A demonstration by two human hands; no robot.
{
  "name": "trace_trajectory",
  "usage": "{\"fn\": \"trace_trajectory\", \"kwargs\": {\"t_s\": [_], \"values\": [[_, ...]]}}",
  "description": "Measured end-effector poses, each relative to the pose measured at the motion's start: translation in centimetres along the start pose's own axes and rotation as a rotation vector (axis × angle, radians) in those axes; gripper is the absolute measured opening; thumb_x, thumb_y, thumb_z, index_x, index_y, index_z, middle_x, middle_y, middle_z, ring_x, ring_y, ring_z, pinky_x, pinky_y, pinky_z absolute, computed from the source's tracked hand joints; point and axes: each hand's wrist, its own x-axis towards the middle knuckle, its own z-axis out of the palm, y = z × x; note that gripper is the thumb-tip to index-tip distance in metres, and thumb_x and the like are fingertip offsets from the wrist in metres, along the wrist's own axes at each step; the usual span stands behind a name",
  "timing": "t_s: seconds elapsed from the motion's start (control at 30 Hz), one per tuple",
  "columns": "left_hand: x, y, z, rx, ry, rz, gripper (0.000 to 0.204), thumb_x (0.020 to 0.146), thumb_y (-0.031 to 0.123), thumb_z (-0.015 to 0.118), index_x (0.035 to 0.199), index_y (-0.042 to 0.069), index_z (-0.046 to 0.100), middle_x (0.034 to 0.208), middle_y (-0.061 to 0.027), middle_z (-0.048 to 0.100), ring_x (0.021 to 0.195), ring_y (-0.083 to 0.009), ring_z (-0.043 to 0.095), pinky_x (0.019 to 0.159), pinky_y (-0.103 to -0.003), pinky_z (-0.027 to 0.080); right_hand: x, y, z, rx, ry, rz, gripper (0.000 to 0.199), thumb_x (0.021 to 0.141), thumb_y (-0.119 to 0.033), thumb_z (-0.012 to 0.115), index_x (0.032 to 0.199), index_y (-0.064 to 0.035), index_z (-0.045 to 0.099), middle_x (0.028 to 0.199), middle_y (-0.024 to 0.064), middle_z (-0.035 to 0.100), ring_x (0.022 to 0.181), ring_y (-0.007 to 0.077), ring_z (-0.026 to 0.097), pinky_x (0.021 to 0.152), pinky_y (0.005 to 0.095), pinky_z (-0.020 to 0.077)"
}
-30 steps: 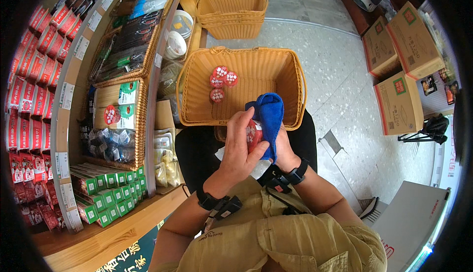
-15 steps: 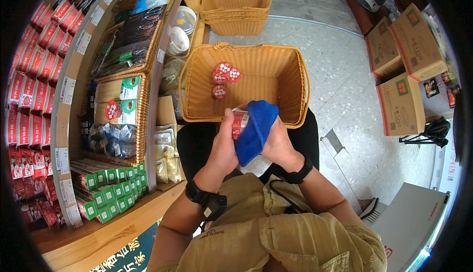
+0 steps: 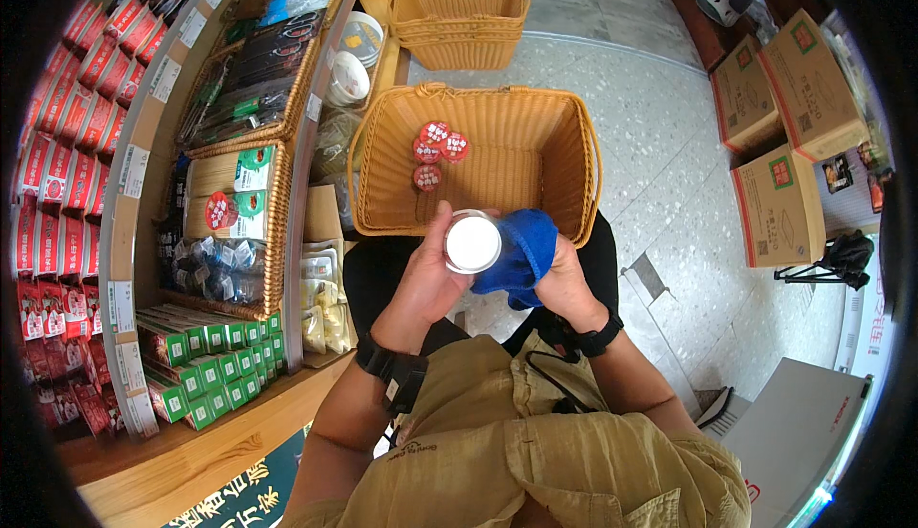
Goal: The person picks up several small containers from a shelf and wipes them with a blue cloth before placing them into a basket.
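Note:
My left hand (image 3: 427, 277) is wrapped round a small tub (image 3: 472, 242), its plain white round end turned up toward me. A bunched blue cloth (image 3: 517, 258) is gripped in my right hand (image 3: 571, 289) and lies against the tub's right side. Both hands are over my lap, at the near rim of a wicker basket (image 3: 516, 107). Inside that basket, on the left, several small tubs with red printed lids (image 3: 433, 135) sit close together.
Shelves on the left carry red packets (image 3: 59, 169), green boxes (image 3: 206, 375) and wicker trays (image 3: 277, 193) of goods. One red-lidded tub (image 3: 221, 210) rests on a tray. Stacked baskets (image 3: 459, 16) stand beyond; cardboard boxes (image 3: 779, 203) are at right.
The tub has been tipped so its white end faces up instead of its red side. The cloth has shifted from over the tub to its right side, and my right hand moved slightly right.

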Motion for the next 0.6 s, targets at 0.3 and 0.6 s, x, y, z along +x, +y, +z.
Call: {"fn": "trace_trajectory", "kwargs": {"t_s": [0.3, 0.6], "values": [[1.3, -0.7, -0.4, 0.148, 0.061, -0.041, 0.051, 0.089, 0.053, 0.035, 0.105, 0.009, 0.054, 0.095, -0.0026, 0.060, 0.083, -0.0127, 0.058, 0.069, -0.027, 0.046, -0.8, 1.1, -0.8, 0.080, 0.091, 0.178, 0.023, 0.078, 0.003, 0.058, 0.100, -0.0040, 0.059, 0.091, -0.0014, 0.060, 0.085, 0.0086, 0.054, 0.077, 0.0244, 0.0439], [1.8, -1.0, -0.9, 0.194, 0.073, -0.064, 0.051, 0.089, 0.051, 0.036, 0.110, 0.008, 0.052, 0.101, -0.0049, 0.060, 0.087, -0.0145, 0.059, 0.071, -0.030, 0.049, -1.2, 2.2, -1.4, 0.082, 0.128, 0.250, 0.022, 0.079, 0.002, 0.058, 0.099, -0.0032, 0.058, 0.088, -0.0021, 0.061, 0.081, 0.0072, 0.054, 0.074, 0.0228, 0.0445]]}}
